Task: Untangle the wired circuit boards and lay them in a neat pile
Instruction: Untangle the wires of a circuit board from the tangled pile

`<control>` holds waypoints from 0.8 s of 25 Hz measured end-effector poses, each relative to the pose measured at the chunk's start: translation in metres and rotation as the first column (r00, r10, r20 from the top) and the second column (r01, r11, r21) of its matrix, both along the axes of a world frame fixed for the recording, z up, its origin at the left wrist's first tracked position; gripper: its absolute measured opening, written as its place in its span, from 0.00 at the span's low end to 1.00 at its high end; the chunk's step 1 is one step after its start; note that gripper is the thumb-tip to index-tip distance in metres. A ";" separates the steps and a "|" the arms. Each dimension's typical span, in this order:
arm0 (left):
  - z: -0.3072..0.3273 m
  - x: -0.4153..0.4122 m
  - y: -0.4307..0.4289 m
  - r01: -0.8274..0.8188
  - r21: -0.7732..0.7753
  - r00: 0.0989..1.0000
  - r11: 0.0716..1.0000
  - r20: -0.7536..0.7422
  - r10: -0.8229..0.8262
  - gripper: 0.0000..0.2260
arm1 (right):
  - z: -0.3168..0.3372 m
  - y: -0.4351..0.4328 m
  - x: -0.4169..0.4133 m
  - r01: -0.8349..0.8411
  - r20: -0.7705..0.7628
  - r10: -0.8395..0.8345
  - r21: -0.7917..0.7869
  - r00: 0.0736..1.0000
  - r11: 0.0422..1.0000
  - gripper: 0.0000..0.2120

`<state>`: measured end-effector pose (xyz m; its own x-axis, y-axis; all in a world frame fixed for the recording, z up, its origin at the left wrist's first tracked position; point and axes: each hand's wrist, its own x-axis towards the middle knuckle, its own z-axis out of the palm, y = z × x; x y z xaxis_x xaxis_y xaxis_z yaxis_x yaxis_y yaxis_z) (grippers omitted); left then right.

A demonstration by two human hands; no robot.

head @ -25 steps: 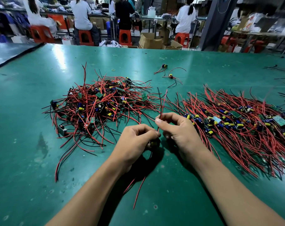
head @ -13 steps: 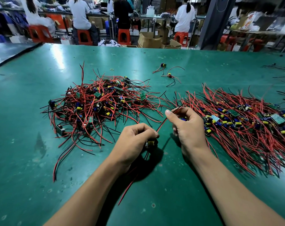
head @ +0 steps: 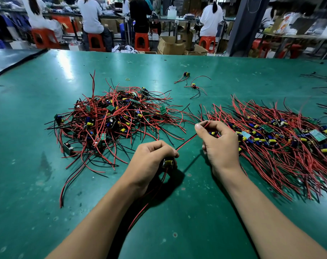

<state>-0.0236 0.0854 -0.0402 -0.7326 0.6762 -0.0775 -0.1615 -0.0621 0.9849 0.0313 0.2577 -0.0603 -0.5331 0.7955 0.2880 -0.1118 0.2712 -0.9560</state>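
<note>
Green table: work spot. Messy heap at 10 o'clock, red and black wires crossing every way. Neat pile at 3 o'clock, wires lying same way, just beside right hand, likely for easy drop. Left hand at 6 o'clock, curled round small board, yellow part showing. Right hand pinches its red wire, stretched straight, likely for smoothing.

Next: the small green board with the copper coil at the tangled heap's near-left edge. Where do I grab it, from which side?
Pinch the small green coil-bearing circuit board by its long edges, from the near-left, where it juts onto the bare green table mat. Its wires seem to run back into the tangled heap of red-and-black-wired boards; tugging those would likely tighten it.
</note>
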 end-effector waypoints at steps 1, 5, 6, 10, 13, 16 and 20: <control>0.000 0.000 0.000 -0.001 0.004 1.000 1.000 0.006 0.001 0.10 | 0.000 0.001 0.000 0.008 -0.006 -0.008 0.003 1.000 1.000 0.07; -0.001 -0.002 -0.001 0.004 0.009 1.000 1.000 0.011 -0.005 0.09 | 0.002 0.001 0.002 0.020 -0.008 -0.021 -0.053 1.000 0.998 0.14; -0.001 -0.002 -0.001 0.011 0.007 1.000 1.000 0.009 -0.011 0.08 | 0.003 0.001 0.002 0.028 -0.011 -0.029 -0.075 1.000 0.997 0.15; -0.001 -0.002 -0.002 0.016 0.003 1.000 1.000 0.005 -0.016 0.08 | 0.005 -0.002 0.001 0.028 -0.048 -0.035 -0.142 0.998 0.990 0.17; -0.001 -0.004 -0.003 -0.011 0.013 1.000 1.000 0.029 0.011 0.11 | 0.010 -0.007 0.002 -0.051 -0.118 0.017 -0.284 0.993 0.957 0.14; -0.001 -0.006 -0.002 -0.037 0.029 0.997 0.999 0.070 0.035 0.11 | 0.017 -0.009 0.004 -0.135 -0.149 0.081 -0.398 0.986 0.907 0.11; 0.000 -0.005 -0.001 -0.067 0.045 0.992 0.997 0.109 0.062 0.12 | 0.019 -0.013 0.003 -0.138 -0.097 0.108 -0.394 0.989 0.909 0.14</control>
<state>-0.0287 0.0848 -0.0405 -0.7638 0.6329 -0.1269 -0.2607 -0.1226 0.9576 0.0345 0.2448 -0.0412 -0.6240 0.7814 0.0014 -0.1917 -0.1513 -0.9697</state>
